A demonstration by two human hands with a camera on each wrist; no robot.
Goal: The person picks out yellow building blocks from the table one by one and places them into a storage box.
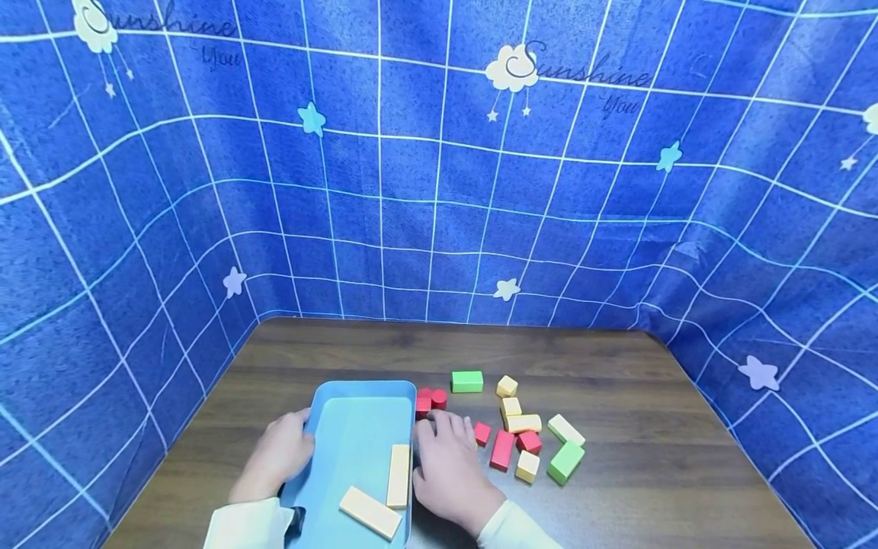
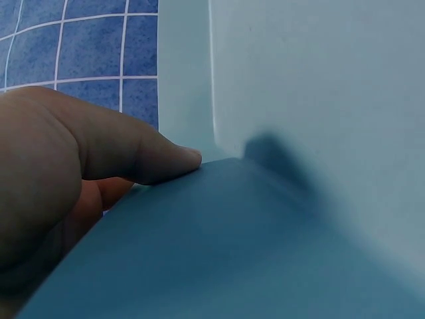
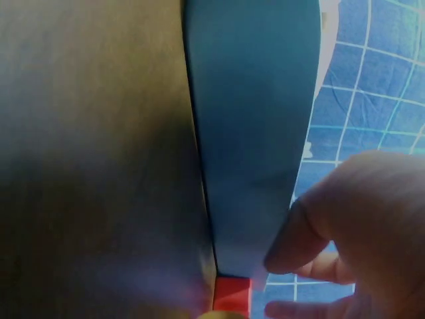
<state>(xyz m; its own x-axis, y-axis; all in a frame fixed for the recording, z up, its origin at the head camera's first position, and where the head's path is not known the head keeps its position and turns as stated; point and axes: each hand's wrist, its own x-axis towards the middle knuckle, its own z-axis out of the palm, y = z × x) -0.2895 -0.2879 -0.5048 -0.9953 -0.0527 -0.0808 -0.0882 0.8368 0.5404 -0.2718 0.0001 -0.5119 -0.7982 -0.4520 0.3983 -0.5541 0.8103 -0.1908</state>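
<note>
Fingers of the left hand [image 1: 280, 455] pinch the blue tray [image 1: 346, 438], likely light, stiff, best held at opposite sides; whether the right hand [image 1: 454, 471] grips anything is unclear.

Twice, the words "Sunshine You" [image 1: 595, 78] are printed beside white clouds [image 1: 505, 70] on the blue gridded cloth [image 1: 411, 171].

The light-blue tray [image 1: 343, 427] lies flat, open side up, its long sides running away from the viewer. Inside, one pale plank [image 1: 398, 476] lies along the right wall, and another pale plank [image 1: 370, 513] lies slanted at the near end. A red block [image 1: 423, 404] and a red cylinder [image 1: 439, 399] sit just beside the tray's right side.
</note>
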